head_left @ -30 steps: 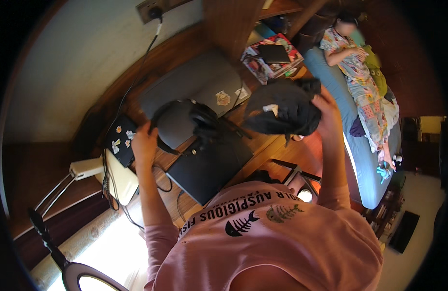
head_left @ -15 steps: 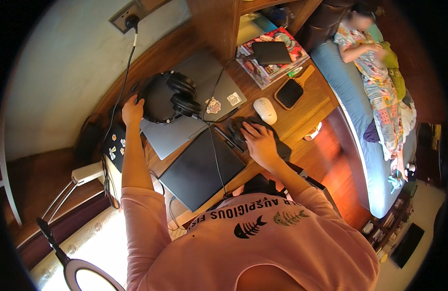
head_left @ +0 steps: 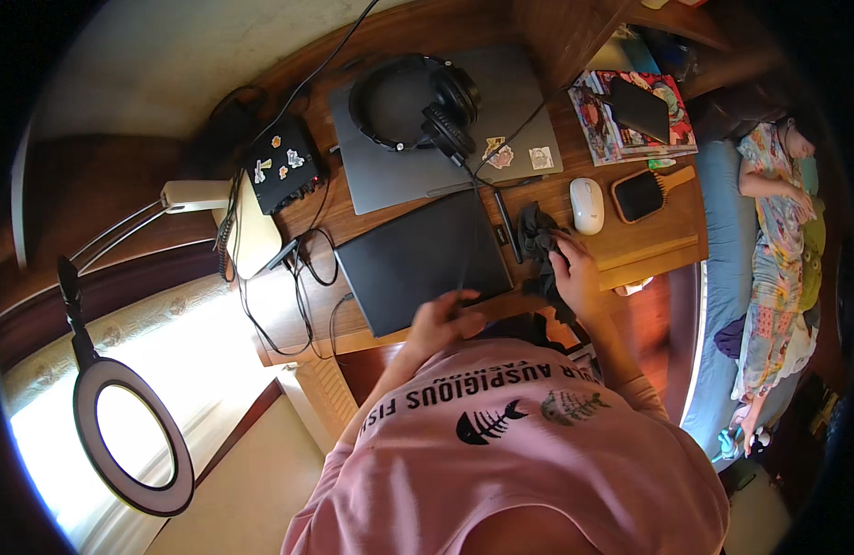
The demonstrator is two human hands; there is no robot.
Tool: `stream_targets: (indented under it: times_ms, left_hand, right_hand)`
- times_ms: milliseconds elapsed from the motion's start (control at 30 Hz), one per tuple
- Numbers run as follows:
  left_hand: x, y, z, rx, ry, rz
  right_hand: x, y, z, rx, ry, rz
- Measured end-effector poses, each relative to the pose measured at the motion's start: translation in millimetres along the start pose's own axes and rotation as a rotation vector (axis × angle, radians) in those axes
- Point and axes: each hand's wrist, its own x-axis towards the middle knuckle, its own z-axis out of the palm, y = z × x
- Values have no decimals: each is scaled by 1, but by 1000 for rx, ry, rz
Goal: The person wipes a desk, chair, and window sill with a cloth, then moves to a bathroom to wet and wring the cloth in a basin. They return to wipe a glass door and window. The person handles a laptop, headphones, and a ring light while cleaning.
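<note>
My right hand [head_left: 576,273] is closed on a crumpled black cloth [head_left: 537,229] at the desk's front edge, right of a black pen [head_left: 507,225]. My left hand [head_left: 443,324] is over the near edge of a flat black tablet [head_left: 418,264]; its fingers are blurred, close to a thin black cable, and whether they grip it is unclear. Black over-ear headphones [head_left: 448,128] rest on a closed grey laptop [head_left: 390,176] with stickers, behind the tablet. The cable runs from the headphones toward me across the tablet.
Right of the cloth are a white mouse [head_left: 587,205] and a hairbrush [head_left: 638,196]. Magazines [head_left: 594,116] bear a dark flat device [head_left: 642,111]. Left stand a stickered black box [head_left: 284,166], loose cables and a ring lamp [head_left: 92,407]. A person lies on the blue bed [head_left: 723,268].
My left hand has come away from the headphones, back toward me to the tablet's near edge. My right hand has lifted part of the cloth and bunched it. The view has shifted left.
</note>
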Motion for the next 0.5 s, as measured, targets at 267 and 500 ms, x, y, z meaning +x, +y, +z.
stream_targets:
  times_ms: [267, 500]
  left_hand:
    - [-6, -40, -146, 826, 740, 68]
    - [-5, -55, -122, 961, 675, 192]
  right_hand:
    - [-24, -1, -52, 1170, -245, 784]
    - [-41, -49, 13, 719, -164, 866]
